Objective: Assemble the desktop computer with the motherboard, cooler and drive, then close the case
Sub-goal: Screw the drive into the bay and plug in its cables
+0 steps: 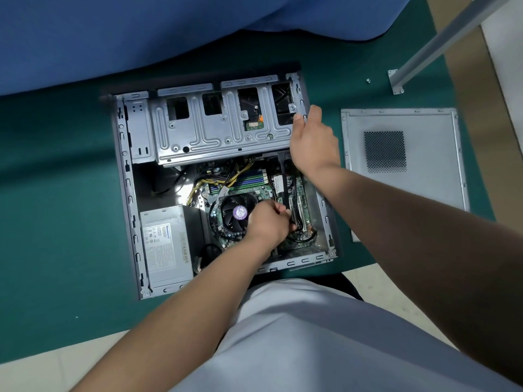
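case: open desktop case [127, 193] lies flat on the green mat [56, 207], side off
drive cage: grey metal drive cage [223, 128] spans the far half of the case; a drive's green board and orange connector show through one cutout
left hand: left hand [267, 222] is down inside the case, just right of the cooler fan [237, 213], fingers curled round black cables [293, 205] over the motherboard [254, 190]
right hand: right hand [314, 140] grips the right end of the drive cage, thumb on its edge
PSU: grey power supply [165, 247] sits in the near-left corner, yellow wires running to the board
side panel: vented side panel [402, 157] lies flat on the mat, right of the case, apart from it
extras: small screw [368, 80] near the metal post foot [396, 82]
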Motion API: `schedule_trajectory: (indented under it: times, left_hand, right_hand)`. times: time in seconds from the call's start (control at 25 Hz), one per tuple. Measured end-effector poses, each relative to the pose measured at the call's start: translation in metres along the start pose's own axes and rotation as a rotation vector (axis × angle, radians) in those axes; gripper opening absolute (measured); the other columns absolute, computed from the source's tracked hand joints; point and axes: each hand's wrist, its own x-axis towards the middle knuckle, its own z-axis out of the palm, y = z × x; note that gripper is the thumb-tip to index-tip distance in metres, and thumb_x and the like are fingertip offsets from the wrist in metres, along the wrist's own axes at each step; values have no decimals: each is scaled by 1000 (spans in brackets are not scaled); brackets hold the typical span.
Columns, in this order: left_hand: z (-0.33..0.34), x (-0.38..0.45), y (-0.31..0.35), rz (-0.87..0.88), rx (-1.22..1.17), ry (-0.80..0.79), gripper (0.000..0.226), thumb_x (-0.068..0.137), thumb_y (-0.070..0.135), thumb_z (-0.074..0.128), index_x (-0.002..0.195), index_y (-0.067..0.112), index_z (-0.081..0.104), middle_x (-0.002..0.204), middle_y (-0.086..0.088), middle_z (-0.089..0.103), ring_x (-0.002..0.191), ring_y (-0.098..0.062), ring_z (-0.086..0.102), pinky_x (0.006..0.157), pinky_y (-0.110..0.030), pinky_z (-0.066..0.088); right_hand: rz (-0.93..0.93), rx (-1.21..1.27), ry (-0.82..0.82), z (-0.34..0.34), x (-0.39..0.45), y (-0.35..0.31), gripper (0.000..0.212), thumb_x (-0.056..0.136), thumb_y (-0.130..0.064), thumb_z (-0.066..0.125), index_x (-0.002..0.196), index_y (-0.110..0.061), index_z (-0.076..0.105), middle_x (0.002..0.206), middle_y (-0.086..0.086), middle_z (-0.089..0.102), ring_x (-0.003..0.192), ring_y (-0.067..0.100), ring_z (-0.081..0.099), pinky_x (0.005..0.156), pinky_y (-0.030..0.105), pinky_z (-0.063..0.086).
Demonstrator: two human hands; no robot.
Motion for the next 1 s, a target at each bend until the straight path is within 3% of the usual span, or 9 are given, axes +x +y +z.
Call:
schedule_trajectory:
  times: [0.2,0.32,0.4,0.52,0.6,0.68,0.76,0.88,1.0]
  left_hand:
    - [0,-2,7,25,57,31,21,102,9,58,83,16,53,93,-1,64,65,-17,71,54,-18,50]
    - [-8,-14,7,152,298,2,14,102,21,61,88,18,59,86,3,67,69,-12,69,50,-14,43]
    - [-24,-26,7,270,420,-1,7,101,25,61,100,20,66,89,2,71,75,-13,70,59,-19,50]
    - [-71,-39,7,703,624,301,21,97,14,63,117,19,68,110,0,70,96,-12,61,89,-25,46]
    - [-114,-33,11,943,815,589,38,89,6,65,126,16,64,127,-8,63,117,-26,53,102,-36,40]
    - [-154,-20,20,894,1032,665,57,87,6,64,141,20,53,149,-14,49,139,-38,40,112,-52,36]
    - [-177,-4,30,748,1226,575,74,90,3,60,154,32,36,164,-14,29,151,-40,22,122,-58,22]
    - [-185,15,46,703,1438,469,96,86,-7,52,159,41,13,169,-15,11,154,-46,10,124,-64,10]
    - [-187,25,56,711,1533,473,101,84,-12,55,159,39,10,168,-18,12,152,-51,14,119,-69,19]
  right_hand:
    - [7,-7,-8,-1,0,-3,37,109,-39,28,126,-8,41,98,17,64,86,44,61,68,45,44]
    - [20,6,-33,-3,-1,-2,38,110,-39,28,127,-8,40,105,21,65,90,45,61,69,44,43]
    - [27,31,-66,-6,-3,-3,39,110,-40,27,128,-8,40,109,21,64,96,45,61,72,43,41]
    - [44,176,-196,-18,-6,-2,52,109,-43,29,150,-12,27,133,20,57,117,41,58,94,47,47]
    - [53,277,-294,-27,-19,4,61,107,-42,34,161,-27,9,154,11,45,119,30,60,100,45,48]
    - [28,291,-318,-28,-48,19,69,103,-32,43,160,-38,5,155,5,45,93,18,69,77,35,54]
    - [12,269,-312,-25,-79,36,75,97,-18,50,157,-40,10,141,4,56,80,11,68,61,28,52]
    - [39,281,-312,-24,-97,50,80,94,-3,50,149,-49,15,116,2,64,72,17,68,56,35,58]
    - [65,267,-342,-28,-94,47,91,89,5,45,150,-54,13,104,-5,58,72,23,69,62,42,62]
